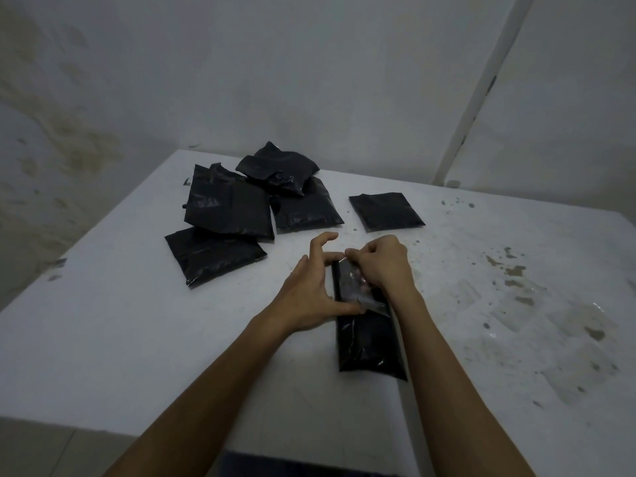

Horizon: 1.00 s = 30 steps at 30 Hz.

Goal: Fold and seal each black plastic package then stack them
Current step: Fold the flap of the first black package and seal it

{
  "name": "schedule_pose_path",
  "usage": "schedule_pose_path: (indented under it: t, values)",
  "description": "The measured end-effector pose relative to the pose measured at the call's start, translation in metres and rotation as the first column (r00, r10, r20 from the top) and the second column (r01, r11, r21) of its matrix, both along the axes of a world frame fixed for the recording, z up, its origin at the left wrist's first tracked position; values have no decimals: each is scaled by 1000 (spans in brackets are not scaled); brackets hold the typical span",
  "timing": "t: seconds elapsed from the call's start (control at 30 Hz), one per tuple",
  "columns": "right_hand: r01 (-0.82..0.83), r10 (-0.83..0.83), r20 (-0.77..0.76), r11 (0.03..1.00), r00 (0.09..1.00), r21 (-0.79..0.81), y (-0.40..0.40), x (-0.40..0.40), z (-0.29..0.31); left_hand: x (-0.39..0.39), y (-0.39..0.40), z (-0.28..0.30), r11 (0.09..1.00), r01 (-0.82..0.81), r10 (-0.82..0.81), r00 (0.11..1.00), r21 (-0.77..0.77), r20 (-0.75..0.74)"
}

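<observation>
left hand [311, 294] fingers arched; right hand [380, 265] curled, pinching.

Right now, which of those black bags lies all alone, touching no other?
The bag at the far right. It lies flat by itself, while the heap overlaps and both hands hold the near bag.
</observation>
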State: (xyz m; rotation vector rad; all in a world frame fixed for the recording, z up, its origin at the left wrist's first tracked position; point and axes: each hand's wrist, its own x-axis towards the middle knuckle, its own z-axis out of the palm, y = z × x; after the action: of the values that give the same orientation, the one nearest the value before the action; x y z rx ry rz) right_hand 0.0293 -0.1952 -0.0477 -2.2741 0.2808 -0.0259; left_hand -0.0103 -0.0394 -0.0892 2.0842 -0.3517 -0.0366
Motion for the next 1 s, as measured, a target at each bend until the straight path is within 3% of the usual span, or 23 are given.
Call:
schedule_pose_path:
  t: [0.27, 0.7, 1.0]
  values:
    - [25, -25, -14, 1000, 1000, -8, 4, -1, 1, 2, 0, -4, 1000, 9, -9, 1000, 17, 15]
    - [22, -29, -62, 994, 998, -106, 8, 1, 6, 5, 1, -9, 960, 5, -37, 993, 280, 109]
    - [-92, 66, -155, 982, 986, -166, 6, 3, 19, 5, -1, -8, 930, -15, -22, 995, 368, 96]
